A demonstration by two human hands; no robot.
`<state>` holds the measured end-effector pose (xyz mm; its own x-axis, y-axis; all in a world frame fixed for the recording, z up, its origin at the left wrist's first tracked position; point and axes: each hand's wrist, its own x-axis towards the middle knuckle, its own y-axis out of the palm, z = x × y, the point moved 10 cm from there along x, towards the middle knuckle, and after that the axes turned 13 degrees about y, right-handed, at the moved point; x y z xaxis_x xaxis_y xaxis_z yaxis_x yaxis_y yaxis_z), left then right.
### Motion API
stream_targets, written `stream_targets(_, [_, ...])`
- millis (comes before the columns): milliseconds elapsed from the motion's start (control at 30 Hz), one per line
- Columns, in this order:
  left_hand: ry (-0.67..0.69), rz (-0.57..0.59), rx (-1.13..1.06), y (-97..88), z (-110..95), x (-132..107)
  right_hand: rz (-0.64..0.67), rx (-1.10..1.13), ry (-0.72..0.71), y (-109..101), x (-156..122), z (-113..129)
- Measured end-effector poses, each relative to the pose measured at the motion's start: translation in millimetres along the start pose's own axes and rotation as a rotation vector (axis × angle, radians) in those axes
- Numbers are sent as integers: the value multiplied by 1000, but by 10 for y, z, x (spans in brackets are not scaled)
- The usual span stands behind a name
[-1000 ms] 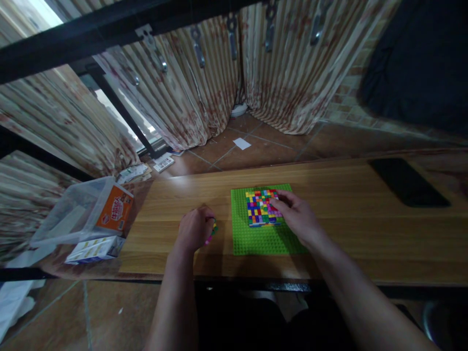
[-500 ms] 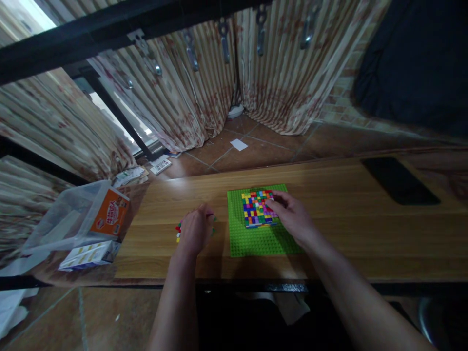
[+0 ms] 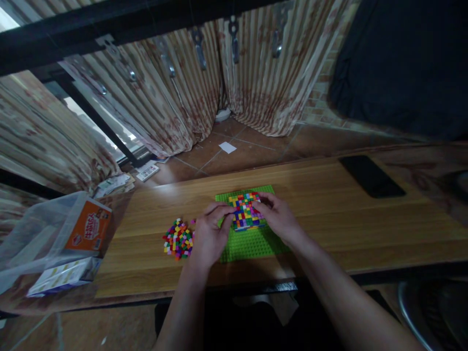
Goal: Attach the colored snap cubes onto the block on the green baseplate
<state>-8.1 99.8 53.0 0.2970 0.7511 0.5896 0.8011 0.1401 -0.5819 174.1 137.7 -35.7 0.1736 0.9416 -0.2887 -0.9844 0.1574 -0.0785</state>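
Fingers (image 3: 220,210) slightly parted, left hand (image 3: 210,236) and right hand (image 3: 283,222) touch opposite edges of the toy-brick block (image 3: 245,209), grip unclear; green baseplate (image 3: 248,243) bare nearer the person.

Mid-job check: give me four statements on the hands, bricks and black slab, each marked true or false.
1. The loose bricks lie left of the green baseplate. True.
2. The left hand is buried in the loose bricks. False: it is at the left edge of the brick block.
3. The right hand is at the block's right side. True.
4. The black slab lies on the baseplate. False: it lies on the wooden table.
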Motion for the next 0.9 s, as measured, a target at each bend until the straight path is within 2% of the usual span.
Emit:
stream_targets(200, [41,66,23,182,-105,62,9,-2,-24,3,2,14])
stream_targets(467, [51,103,162,323,-108,88,19,-20,-39,7,8,17])
stream_targets(900, [42,71,200,327,-127,110,-14,-14,-47,-12,7,18])
